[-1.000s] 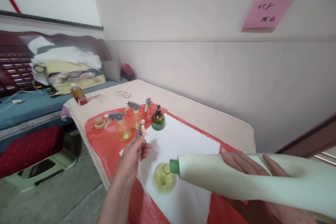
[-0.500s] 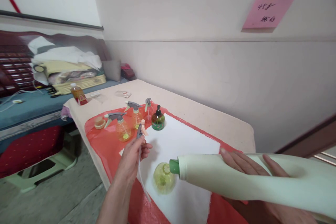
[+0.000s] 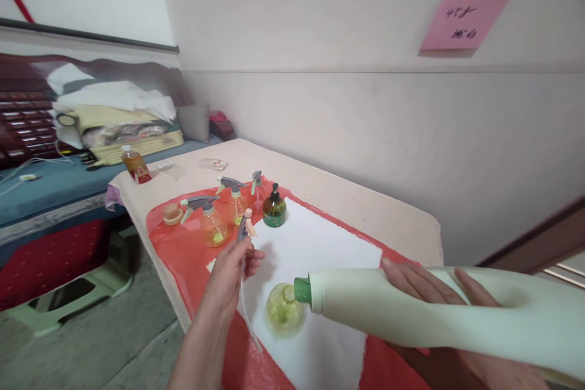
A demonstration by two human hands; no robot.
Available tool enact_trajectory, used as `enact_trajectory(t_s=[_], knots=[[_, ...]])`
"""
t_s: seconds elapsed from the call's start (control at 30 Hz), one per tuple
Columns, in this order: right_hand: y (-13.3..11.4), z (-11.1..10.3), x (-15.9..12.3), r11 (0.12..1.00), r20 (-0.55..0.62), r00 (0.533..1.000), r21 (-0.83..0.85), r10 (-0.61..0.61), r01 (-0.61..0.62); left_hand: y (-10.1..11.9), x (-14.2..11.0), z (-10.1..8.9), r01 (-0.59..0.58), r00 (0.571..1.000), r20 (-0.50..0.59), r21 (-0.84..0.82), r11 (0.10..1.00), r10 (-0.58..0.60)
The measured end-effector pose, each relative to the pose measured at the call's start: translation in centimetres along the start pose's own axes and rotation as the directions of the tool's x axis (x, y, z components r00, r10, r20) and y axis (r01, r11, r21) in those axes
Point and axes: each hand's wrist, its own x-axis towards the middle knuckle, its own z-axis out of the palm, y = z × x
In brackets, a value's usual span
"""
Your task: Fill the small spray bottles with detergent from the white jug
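My right hand (image 3: 425, 285) grips a large pale green jug (image 3: 356, 298), tipped onto its side. The jug's green spout (image 3: 302, 290) points left, at the mouth of a round, see-through yellow-green bottle (image 3: 284, 317) that has no top on. Whether liquid is flowing at the spout I cannot tell. Some greenish contents show inside the round bottle, which sits on a white sheet (image 3: 315, 244). In my left hand (image 3: 235, 268), closed, is a grey and pink trigger sprayer head (image 3: 245, 228). Its clear dip tube (image 3: 247, 317) hangs down left of the round bottle.
Several spray bottles (image 3: 214, 228) with grey trigger heads and a dark green pump bottle (image 3: 275, 210) stand farther back on red plastic (image 3: 167, 244). Near the table's left corner are an amber bottle (image 3: 136, 166) and clear packets (image 3: 212, 164). A red-topped stool (image 3: 64, 256) is at left.
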Motion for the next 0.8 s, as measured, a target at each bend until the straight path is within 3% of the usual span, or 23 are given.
enact_trajectory(t_s=[0.8], knots=[[0.0,-0.15,0.17,1.0,0.005,1.0,0.006,-0.003,0.003,0.05,0.04,0.03,0.011,1.0,0.0,0.001,1.0,-0.011]])
